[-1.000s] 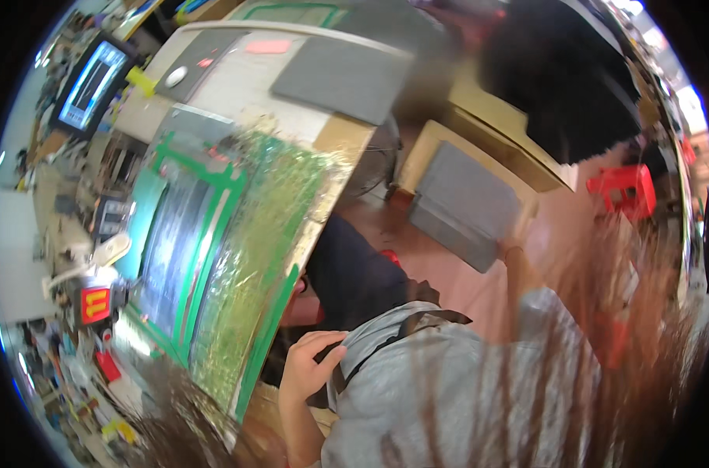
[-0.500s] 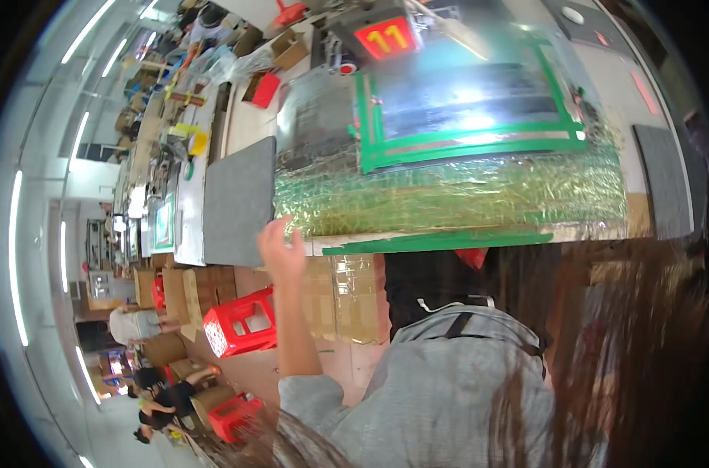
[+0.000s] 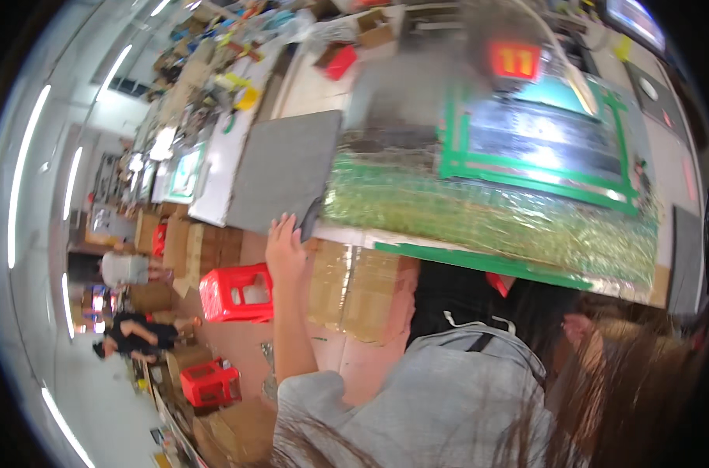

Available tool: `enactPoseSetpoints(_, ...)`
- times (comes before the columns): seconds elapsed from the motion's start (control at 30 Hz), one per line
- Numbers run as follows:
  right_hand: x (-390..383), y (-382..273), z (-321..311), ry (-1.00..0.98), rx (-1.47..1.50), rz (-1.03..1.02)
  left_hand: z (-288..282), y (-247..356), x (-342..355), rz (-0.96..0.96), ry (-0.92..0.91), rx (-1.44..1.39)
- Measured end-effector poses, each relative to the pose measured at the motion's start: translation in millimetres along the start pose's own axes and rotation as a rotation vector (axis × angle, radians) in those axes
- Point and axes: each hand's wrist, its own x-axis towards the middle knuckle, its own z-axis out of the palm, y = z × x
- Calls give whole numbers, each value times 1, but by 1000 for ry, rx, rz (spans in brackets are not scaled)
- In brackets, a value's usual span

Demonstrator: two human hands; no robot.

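My left hand [image 3: 287, 248] is at the near edge of the worktable, by the corner of a flat grey board [image 3: 284, 168]. Its fingers are curled beside a small dark piece [image 3: 311, 219] at that corner; whether they grip it is unclear. To its right lies a bench front wrapped in crinkled clear film over green [image 3: 479, 209]. Beyond the film sits a shiny dark panel bordered by green tape [image 3: 538, 181]. A skin-toned shape right of my body, perhaps my right hand [image 3: 579, 331], is mostly hidden by hanging hair.
A machine with a lit red display [image 3: 515, 60] stands over the panel. Below the table are taped cardboard boxes [image 3: 350, 288] and a red plastic stool [image 3: 237, 294]. Another grey board [image 3: 684, 257] lies at the right. Far left, a person in black [image 3: 144, 331] is near another red stool [image 3: 211, 382].
The view has turned, so the table appears farther right. My left hand has gone from the film-wrapped corner to the grey board's corner, beside the dark piece.
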Motion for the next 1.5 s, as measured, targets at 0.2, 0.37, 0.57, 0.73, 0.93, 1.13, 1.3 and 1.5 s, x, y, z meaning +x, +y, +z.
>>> enactPoseSetpoints(0.2,43,-179,35,-556,-41,-328,-40,15,72,-10,576,-137)
enactPoseSetpoints(0.37,80,-229,80,-438,48,-509,-103,127,64,296,679,-399)
enactPoseSetpoints(0.57,96,-224,126,-471,886,-224,-55,278,-4,622,-103,-1124)
enactPoseSetpoints(0.73,90,-193,95,-156,745,-132,7,324,-25,624,-184,-1099)
enactPoseSetpoints(0.93,69,-162,16,227,932,-155,-6,305,36,386,112,-326)
enactPoseSetpoints(1.13,72,-167,-20,363,878,-86,31,326,48,258,-310,-617)
enactPoseSetpoints(1.3,98,-170,-36,535,543,-139,67,360,75,299,-355,-462)
enactPoseSetpoints(1.5,138,-181,-47,524,465,-116,95,370,108,315,-357,-288)
